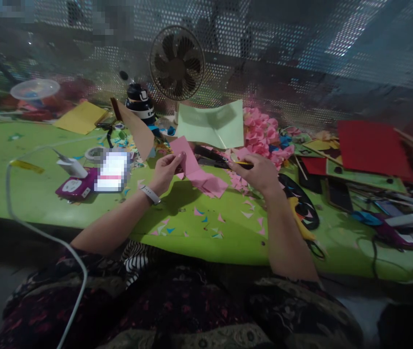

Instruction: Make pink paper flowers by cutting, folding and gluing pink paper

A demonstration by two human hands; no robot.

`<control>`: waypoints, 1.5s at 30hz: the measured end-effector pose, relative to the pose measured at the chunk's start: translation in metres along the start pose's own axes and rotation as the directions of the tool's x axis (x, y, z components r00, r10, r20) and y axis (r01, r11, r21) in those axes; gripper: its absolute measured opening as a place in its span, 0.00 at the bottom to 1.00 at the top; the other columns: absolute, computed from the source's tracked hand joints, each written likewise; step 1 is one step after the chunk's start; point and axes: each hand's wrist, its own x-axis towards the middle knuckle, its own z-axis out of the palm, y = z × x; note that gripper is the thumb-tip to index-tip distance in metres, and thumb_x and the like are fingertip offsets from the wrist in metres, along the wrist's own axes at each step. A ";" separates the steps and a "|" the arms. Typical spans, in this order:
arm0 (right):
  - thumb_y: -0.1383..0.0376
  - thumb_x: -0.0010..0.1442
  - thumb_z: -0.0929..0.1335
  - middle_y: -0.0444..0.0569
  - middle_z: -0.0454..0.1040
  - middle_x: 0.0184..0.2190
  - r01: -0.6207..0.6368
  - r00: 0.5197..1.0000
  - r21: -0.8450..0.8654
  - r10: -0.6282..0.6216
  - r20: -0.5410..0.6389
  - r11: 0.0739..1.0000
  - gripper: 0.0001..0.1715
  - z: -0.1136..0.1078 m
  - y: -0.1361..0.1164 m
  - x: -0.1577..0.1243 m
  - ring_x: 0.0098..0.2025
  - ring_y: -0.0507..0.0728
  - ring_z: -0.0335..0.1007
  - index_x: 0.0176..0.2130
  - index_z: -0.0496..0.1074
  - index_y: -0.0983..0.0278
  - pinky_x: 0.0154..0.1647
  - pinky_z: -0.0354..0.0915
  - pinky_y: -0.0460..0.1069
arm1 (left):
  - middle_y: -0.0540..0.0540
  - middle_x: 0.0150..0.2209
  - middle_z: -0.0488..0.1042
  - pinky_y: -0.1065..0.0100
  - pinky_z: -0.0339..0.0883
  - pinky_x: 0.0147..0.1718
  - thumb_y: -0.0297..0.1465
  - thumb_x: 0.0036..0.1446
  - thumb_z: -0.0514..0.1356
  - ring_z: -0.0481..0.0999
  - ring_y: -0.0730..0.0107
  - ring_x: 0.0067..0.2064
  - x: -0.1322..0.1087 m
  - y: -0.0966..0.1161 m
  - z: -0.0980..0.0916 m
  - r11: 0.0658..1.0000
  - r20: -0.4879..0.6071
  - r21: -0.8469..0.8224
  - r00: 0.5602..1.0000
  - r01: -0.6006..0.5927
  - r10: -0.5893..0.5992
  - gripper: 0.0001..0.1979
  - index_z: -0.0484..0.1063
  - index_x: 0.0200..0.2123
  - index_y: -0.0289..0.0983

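My left hand (167, 173), with a white band on the wrist, pinches a strip of pink paper (191, 160) between thumb and fingers. The strip's far end stands up, while its near end hangs down in folded pieces over the green table (177, 225). To the right, my right hand (259, 173) is closed round a thin yellow and black pencil (242, 163), apart from the paper. Behind the hands a pale green sheet (210, 123) leans upright. A heap of pink paper petals (262, 135) sits beyond my right hand.
A lit phone (112, 170) and a purple box (77, 186) stand at left, near a white cable (39, 225). Small paper scraps (199, 212) litter the front. A fan (177, 63) and dark bottle (140, 104) stand behind; a red sheet (372, 150) lies right.
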 end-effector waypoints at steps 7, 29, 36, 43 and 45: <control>0.41 0.58 0.65 0.54 0.77 0.36 0.017 0.999 -0.045 -0.015 0.033 0.999 0.29 0.002 -0.011 -0.004 0.36 0.60 0.70 0.34 0.76 0.63 0.32 0.58 0.51 | 0.50 0.23 0.74 0.73 0.69 0.25 0.48 0.34 0.75 0.70 0.79 0.23 -0.006 0.006 0.006 1.000 -0.021 0.025 1.000 0.012 -0.012 0.25 0.76 0.26 0.33; 0.41 0.59 0.65 0.53 0.77 0.37 0.057 0.998 -0.029 -0.056 0.034 0.998 0.29 0.017 -0.020 -0.007 0.38 0.60 0.71 0.36 0.78 0.62 0.35 0.62 0.52 | 0.52 0.21 0.70 0.74 0.65 0.21 0.47 0.40 0.74 0.68 0.79 0.22 -0.006 -0.003 0.005 1.000 -0.021 -0.004 1.000 -0.016 0.016 0.23 0.73 0.25 0.34; 0.41 0.59 0.65 0.51 0.77 0.36 0.093 0.994 -0.005 -0.092 0.059 0.996 0.28 0.020 -0.019 -0.006 0.38 0.59 0.71 0.35 0.79 0.60 0.35 0.62 0.51 | 0.53 0.20 0.68 0.75 0.62 0.21 0.47 0.42 0.73 0.65 0.81 0.20 -0.008 -0.002 0.006 1.000 -0.030 -0.008 0.999 -0.011 0.011 0.22 0.71 0.23 0.35; 0.39 0.57 0.66 0.52 0.77 0.37 0.117 0.988 0.014 -0.118 0.099 0.993 0.31 0.024 -0.025 -0.007 0.37 0.58 0.71 0.36 0.80 0.61 0.30 0.60 0.50 | 0.53 0.20 0.69 0.75 0.62 0.21 0.46 0.44 0.73 0.66 0.80 0.21 -0.009 -0.003 0.006 0.999 -0.025 0.021 0.999 0.032 -0.032 0.22 0.72 0.24 0.34; 0.38 0.57 0.66 0.51 0.77 0.35 0.146 0.974 0.028 -0.149 0.173 0.989 0.32 0.024 -0.027 -0.007 0.34 0.57 0.70 0.33 0.80 0.62 0.28 0.58 0.49 | 0.52 0.21 0.70 0.75 0.63 0.22 0.46 0.43 0.73 0.67 0.80 0.22 -0.006 -0.003 0.004 1.000 -0.045 -0.003 0.999 0.030 -0.030 0.22 0.72 0.25 0.35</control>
